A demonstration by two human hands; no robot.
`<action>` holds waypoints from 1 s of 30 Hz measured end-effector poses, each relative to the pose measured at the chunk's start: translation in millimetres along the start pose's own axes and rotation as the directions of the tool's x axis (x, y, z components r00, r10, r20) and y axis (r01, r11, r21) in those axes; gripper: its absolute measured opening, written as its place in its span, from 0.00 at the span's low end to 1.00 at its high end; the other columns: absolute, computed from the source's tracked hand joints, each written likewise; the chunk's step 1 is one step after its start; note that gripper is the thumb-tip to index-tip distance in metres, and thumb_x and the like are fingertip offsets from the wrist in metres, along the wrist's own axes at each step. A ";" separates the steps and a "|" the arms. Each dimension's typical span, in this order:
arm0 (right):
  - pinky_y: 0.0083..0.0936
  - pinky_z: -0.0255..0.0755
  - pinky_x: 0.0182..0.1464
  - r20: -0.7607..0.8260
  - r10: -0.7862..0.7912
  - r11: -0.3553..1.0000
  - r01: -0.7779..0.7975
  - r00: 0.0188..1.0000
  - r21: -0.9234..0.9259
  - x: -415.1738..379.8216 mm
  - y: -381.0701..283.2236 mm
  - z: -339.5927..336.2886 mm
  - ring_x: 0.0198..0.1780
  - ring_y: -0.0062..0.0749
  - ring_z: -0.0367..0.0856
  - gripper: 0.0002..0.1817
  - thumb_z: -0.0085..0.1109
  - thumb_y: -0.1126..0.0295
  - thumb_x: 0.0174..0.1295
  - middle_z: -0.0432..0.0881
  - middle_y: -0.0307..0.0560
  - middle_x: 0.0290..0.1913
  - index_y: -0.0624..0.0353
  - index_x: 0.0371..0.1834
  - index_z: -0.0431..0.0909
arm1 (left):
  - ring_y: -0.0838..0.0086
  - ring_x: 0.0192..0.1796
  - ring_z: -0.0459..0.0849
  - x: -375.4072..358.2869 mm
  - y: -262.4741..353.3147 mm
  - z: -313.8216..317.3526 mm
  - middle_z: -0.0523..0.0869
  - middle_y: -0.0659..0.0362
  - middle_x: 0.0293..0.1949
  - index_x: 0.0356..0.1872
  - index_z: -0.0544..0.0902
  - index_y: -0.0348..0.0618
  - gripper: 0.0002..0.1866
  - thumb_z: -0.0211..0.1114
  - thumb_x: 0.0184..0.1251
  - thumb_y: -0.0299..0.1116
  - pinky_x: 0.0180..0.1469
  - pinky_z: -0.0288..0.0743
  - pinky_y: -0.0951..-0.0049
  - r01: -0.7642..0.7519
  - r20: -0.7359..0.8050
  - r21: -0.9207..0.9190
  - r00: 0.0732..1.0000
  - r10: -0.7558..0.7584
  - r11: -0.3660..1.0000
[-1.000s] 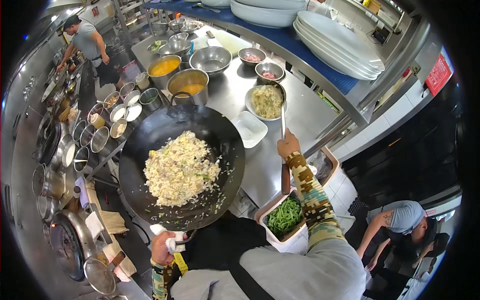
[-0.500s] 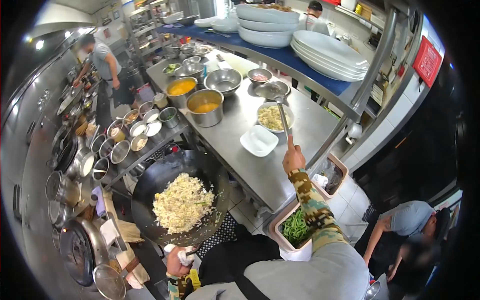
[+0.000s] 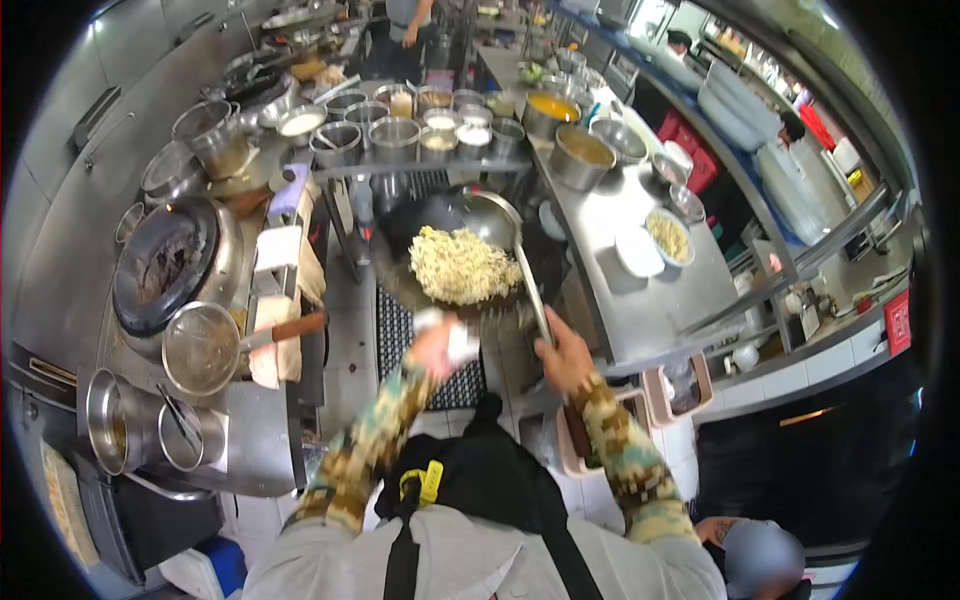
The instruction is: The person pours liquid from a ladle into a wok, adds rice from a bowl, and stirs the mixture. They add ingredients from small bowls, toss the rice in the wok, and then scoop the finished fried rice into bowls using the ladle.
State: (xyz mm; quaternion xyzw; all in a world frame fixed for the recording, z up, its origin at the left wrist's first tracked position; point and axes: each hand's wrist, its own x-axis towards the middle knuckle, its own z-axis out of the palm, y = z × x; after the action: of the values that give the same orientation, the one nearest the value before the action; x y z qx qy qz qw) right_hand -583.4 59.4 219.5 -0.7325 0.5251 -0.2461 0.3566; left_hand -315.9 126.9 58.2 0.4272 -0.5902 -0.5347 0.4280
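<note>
From the head camera, the fried rice looks cooked and sits piled in the black wok, held in the air beside the counter. It is not on a plate yet. The left hand grips the wok handle with a white cloth. The right hand is closed around the ladle, its scoop by the rice.

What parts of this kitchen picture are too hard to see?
Head view only:
- Left hand: motion-blurred, so its grip on the white cloth is unclear.
- Wok: blurred; fried rice covers its inside.
- Ladle: bowl partly behind the rice.
- Seasoning tins: too small to tell contents.
- Bin: partly hidden under the counter.
</note>
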 end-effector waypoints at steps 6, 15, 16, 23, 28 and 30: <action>0.17 0.65 0.16 -0.138 -0.066 0.987 0.085 0.988 0.138 -53.3 28.4 -7.9 0.15 0.16 0.71 0.29 0.50 0.76 0.62 0.76 0.35 0.24 0.61 0.69 0.63 | 0.62 0.37 0.86 -36.5 41.1 19.9 0.84 0.52 0.40 0.46 0.76 0.39 0.09 0.53 0.70 0.31 0.36 0.84 0.64 0.198 -0.049 -0.848 0.895 -0.444 0.493; 0.43 0.72 0.32 -0.140 -0.425 0.797 0.297 0.894 -0.525 -26.7 -37.4 -96.9 0.28 0.55 0.78 0.31 0.53 0.73 0.59 0.79 0.61 0.27 0.67 0.68 0.61 | 0.61 0.35 0.85 -46.5 106.5 32.6 0.83 0.49 0.36 0.44 0.76 0.35 0.08 0.54 0.67 0.27 0.34 0.84 0.60 0.231 -0.141 -0.799 0.826 -0.546 0.555; 0.46 0.72 0.36 -0.135 -0.370 0.802 0.243 0.919 -0.545 -24.8 -41.3 -91.9 0.31 0.60 0.78 0.32 0.53 0.73 0.58 0.79 0.64 0.29 0.68 0.68 0.60 | 0.60 0.35 0.85 -53.8 99.5 42.0 0.83 0.48 0.36 0.45 0.75 0.33 0.10 0.55 0.64 0.24 0.32 0.84 0.55 0.233 -0.218 -0.721 0.817 -0.533 0.653; 0.18 0.64 0.13 0.438 0.220 0.634 -0.469 0.872 0.615 -1.9 -14.8 30.3 0.15 0.17 0.68 0.11 0.53 0.74 0.63 0.73 0.38 0.23 0.60 0.49 0.72 | 0.68 0.32 0.84 -59.1 96.5 60.2 0.84 0.51 0.33 0.35 0.79 0.30 0.10 0.58 0.61 0.29 0.30 0.78 0.67 0.213 -0.314 -0.645 0.801 -0.509 0.734; 0.19 0.63 0.12 0.577 0.347 0.238 -0.664 0.739 0.709 -31.0 16.4 57.7 0.15 0.17 0.68 0.08 0.53 0.75 0.65 0.74 0.41 0.25 0.59 0.46 0.70 | 0.61 0.33 0.86 -85.9 46.1 44.7 0.85 0.46 0.35 0.38 0.78 0.30 0.09 0.52 0.66 0.26 0.34 0.83 0.63 0.330 -0.028 -0.827 0.784 -0.620 0.456; 0.19 0.63 0.12 0.579 0.362 0.237 -0.672 0.731 0.701 -44.1 21.0 48.8 0.15 0.17 0.68 0.08 0.53 0.75 0.65 0.75 0.42 0.25 0.58 0.46 0.70 | 0.61 0.32 0.86 -97.0 41.6 49.1 0.85 0.46 0.35 0.40 0.78 0.30 0.10 0.51 0.66 0.26 0.34 0.83 0.64 0.381 0.012 -0.803 0.779 -0.627 0.458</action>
State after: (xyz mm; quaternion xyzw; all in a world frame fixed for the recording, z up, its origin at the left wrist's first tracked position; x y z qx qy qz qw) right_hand -574.5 109.9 173.3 -0.2414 0.4696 -0.2336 0.8165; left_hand -339.0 235.9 91.9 0.4314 -0.0791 -0.7676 0.4673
